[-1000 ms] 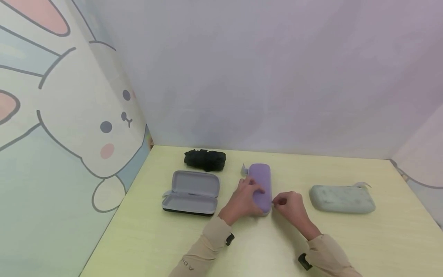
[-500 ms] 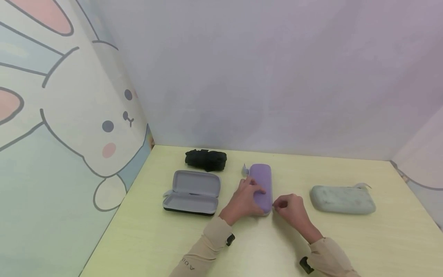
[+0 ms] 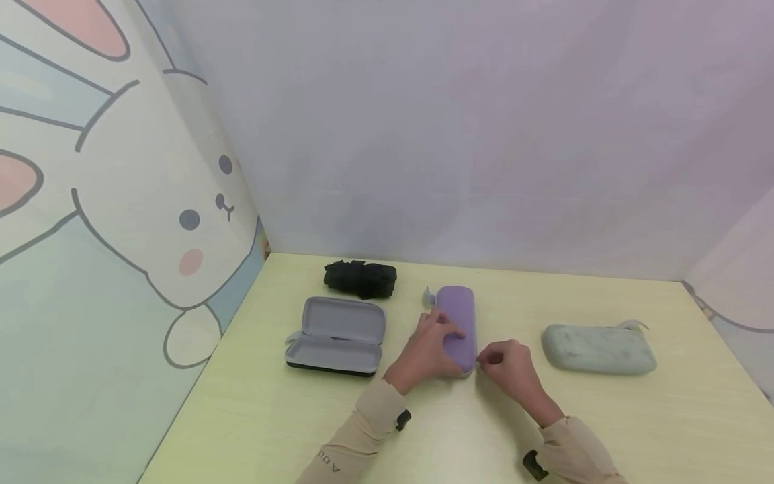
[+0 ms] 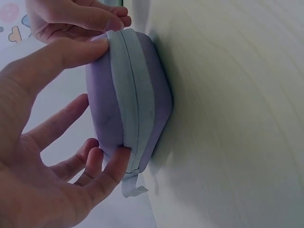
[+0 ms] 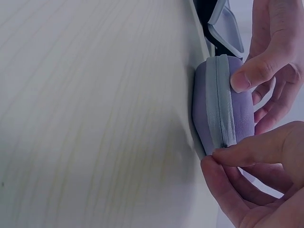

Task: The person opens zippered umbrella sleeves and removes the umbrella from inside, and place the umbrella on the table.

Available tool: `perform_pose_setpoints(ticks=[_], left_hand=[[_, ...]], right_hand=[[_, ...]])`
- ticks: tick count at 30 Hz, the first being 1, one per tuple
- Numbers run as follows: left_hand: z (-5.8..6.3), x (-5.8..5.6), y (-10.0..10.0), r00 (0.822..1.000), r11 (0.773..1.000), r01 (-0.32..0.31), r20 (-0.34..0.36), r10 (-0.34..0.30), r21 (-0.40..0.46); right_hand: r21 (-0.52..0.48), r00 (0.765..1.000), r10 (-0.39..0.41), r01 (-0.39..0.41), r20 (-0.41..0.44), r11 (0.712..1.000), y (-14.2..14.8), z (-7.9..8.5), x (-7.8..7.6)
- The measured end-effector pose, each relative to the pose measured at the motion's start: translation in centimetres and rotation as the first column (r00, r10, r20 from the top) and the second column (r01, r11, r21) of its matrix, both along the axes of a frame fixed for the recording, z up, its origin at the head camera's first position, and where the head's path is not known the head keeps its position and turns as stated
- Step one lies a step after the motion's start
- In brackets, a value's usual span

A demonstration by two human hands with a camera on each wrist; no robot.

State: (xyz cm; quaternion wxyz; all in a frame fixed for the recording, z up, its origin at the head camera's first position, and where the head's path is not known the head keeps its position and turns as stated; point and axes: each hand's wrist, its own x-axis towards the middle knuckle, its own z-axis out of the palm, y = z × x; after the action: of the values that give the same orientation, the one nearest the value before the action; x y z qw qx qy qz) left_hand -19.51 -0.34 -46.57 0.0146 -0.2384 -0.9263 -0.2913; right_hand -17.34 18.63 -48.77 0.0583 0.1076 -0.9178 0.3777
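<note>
A purple zippered hard case (image 3: 457, 309) lies closed on the table, its long side running away from me. My left hand (image 3: 426, 346) grips it from the left, thumb at the near end and fingers over the top. A pale grey zipper band (image 4: 133, 95) runs round the case's side in the left wrist view. At the near right corner, my right hand (image 3: 512, 366) pinches the zipper pull, mostly hidden between thumb and forefinger (image 5: 216, 175). A grey fabric loop (image 3: 428, 297) sticks out at the far left corner.
An unfolded grey-lined case (image 3: 340, 354) stands left of my left hand. Behind it lies a black folded bundle (image 3: 360, 279). To the right rests a closed grey-green case (image 3: 598, 348) with a strap loop. A pale curtain (image 3: 471, 168) hangs behind the table.
My right hand has shifted very slightly toward me along the near right corner of the purple case. The left hand keeps its grip, and the other things stay put.
</note>
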Motion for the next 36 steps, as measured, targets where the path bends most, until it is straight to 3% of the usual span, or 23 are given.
perform_pose_setpoints(ticks=[15, 24, 36], left_hand=[[0.4, 0.4, 0.2, 1.0, 1.0, -0.005, 0.021, 0.005, 0.011], [0.3, 0.4, 0.2, 0.999, 1.0, -0.018, 0.031, 0.018, 0.015], [0.2, 0.3, 0.2, 0.999, 1.0, -0.023, 0.035, 0.023, 0.011]], right_hand=[[-0.017, 0.996, -0.004, 0.006, 0.091, 1.0, 0.1, 0.2, 0.8], [-0.035, 0.999, 0.005, -0.003, 0.05, 0.999, -0.2, 0.2, 1.2], [-0.041, 0.998, -0.001, 0.004, 0.067, 0.999, -0.4, 0.2, 1.7]])
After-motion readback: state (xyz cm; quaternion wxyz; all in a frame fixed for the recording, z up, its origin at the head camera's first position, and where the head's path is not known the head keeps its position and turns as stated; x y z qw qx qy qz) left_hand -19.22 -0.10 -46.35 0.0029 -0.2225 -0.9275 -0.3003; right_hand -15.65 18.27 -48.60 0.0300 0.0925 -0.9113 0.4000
